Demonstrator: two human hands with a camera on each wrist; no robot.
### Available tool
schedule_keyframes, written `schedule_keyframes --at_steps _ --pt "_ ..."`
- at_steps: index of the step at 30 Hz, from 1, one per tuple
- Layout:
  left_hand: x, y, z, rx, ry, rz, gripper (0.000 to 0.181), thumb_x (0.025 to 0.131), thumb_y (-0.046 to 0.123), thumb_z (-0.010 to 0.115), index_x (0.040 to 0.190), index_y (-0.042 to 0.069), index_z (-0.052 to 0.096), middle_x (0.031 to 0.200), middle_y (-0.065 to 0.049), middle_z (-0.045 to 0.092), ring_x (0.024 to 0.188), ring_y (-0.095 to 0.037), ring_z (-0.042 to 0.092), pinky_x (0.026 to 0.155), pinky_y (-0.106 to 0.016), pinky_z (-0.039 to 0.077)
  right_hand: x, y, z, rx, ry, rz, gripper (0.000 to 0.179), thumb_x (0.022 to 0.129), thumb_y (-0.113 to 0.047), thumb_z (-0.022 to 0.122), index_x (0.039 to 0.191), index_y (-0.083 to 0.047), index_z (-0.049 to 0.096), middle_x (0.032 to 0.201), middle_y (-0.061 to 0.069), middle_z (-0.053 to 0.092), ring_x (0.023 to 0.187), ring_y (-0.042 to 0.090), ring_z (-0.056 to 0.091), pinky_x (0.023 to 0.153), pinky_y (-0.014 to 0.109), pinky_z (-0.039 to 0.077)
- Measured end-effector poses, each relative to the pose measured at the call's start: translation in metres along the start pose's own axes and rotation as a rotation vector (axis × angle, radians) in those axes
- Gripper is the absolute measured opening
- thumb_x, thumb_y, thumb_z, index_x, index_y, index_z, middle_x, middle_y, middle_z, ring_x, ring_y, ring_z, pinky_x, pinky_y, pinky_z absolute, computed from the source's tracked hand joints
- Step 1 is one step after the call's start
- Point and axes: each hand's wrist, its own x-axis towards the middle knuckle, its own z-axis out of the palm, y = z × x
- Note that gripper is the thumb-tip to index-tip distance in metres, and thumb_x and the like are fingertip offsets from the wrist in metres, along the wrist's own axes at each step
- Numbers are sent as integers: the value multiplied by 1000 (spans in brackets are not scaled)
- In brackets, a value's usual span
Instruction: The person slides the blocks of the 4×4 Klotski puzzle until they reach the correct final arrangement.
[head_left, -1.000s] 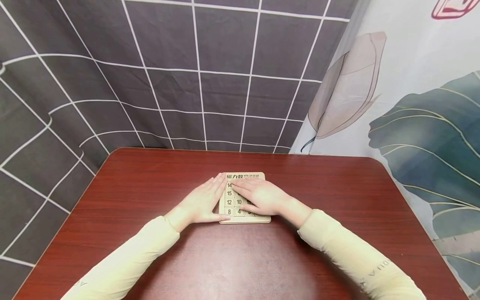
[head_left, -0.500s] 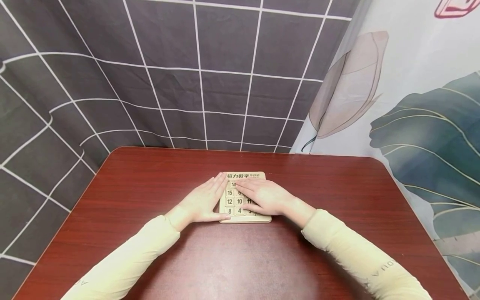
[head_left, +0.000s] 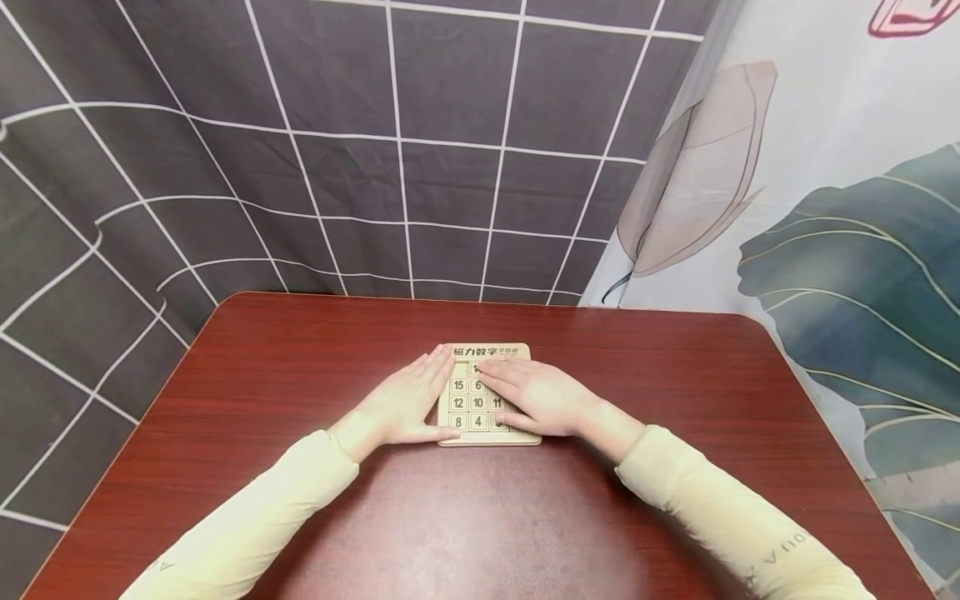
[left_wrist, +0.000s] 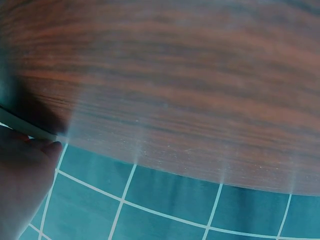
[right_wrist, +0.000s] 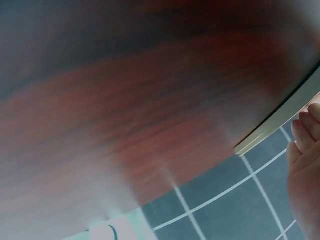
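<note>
A pale wooden sliding number puzzle (head_left: 487,439) lies flat on the table, numbered tiles in rows under a printed heading. Along its left side rests my left hand (head_left: 401,404), fingers straight at the upper left corner and thumb at the lower left. My right hand (head_left: 546,400) lies over the right part, straight fingertips touching the tile 14 (head_left: 476,368) in the top row. An open slot shows at that row's left end. The right hand covers several tiles. The board's edge (right_wrist: 275,120) appears beside the right fingers in the right wrist view.
The reddish-brown table (head_left: 315,350) extends around the board on all sides. Behind it hangs a dark grey curtain (head_left: 450,183) with white grid lines. A white curtain with leaf prints (head_left: 862,250) hangs on the right.
My right hand has moved slightly right, and the tile 14 has slid right with it, leaving a slot at the top row's left end. The left hand stays in place.
</note>
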Motion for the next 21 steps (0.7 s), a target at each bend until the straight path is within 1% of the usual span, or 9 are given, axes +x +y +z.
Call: schedule_keyframes --at_steps 5,9,15,21 --pt "-1 0 0 4 9 5 112 93 68 64 161 -14 28 172 -30 25 163 -40 27 133 -48 30 3 -11 2 -2 6 -52 64 106 -44 59 158 -8 50 165 8 51 152 24 50 127 43 42" --pt "-1 0 1 8 12 6 113 93 68 64 161 -14 28 172 -30 25 163 -40 27 133 -47 31 6 -18 1 12 -8 -69 65 107 -44 58 160 -8 48 166 8 48 154 24 48 128 42 40" --pt "0 -1 2 7 5 3 113 93 69 64 162 -13 27 173 -30 24 163 -40 26 133 -47 30 9 -21 2 2 -41 -58 65 107 -45 57 160 -8 48 167 8 47 155 24 47 130 40 38" --pt "0 -2 2 10 -6 1 113 94 69 63 162 -13 26 173 -29 22 163 -39 25 134 -47 29 13 -18 1 -6 -36 -48 64 107 -44 57 159 -8 50 165 8 50 153 24 49 129 41 39"
